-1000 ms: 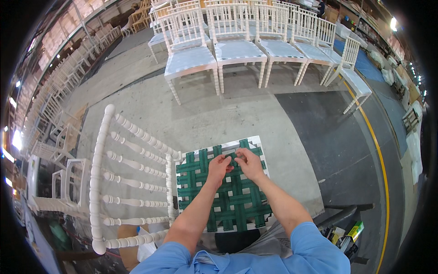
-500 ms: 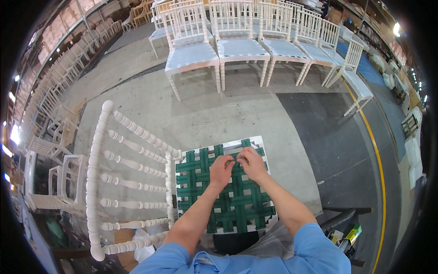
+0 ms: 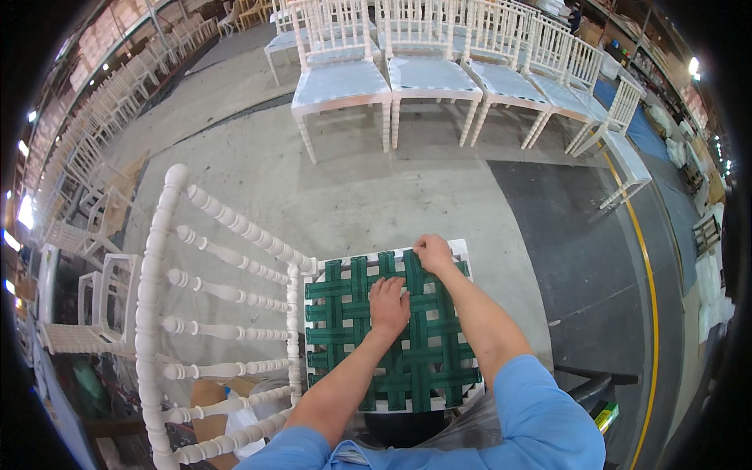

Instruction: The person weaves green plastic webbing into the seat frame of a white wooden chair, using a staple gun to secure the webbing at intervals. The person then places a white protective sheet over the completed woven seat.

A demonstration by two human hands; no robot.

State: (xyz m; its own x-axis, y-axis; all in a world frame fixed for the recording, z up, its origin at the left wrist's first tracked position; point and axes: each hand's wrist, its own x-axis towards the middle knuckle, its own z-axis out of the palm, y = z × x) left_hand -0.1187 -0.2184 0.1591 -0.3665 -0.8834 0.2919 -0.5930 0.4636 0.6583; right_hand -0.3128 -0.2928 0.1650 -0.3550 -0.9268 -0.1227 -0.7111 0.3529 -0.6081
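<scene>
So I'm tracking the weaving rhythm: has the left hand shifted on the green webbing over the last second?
Yes. The left hand has come back from the seat frame's far rail toward the middle of the green webbing; the right hand stays at that rail.

Furniture workshop, prob. a factory: rows of unfinished white chairs (image 3: 341, 78) on concrete floor (image 3: 368, 196) w/ yellow line (image 3: 646, 258), stacked chair frames (image 3: 86, 180) along the wall.

One head-worn fisheye view looks steeply down from close above the green webbed chair seat (image 3: 392, 333). It faces forward across the concrete floor (image 3: 352, 196) toward a row of white chairs (image 3: 439, 70), edges bending at the rim.
</scene>
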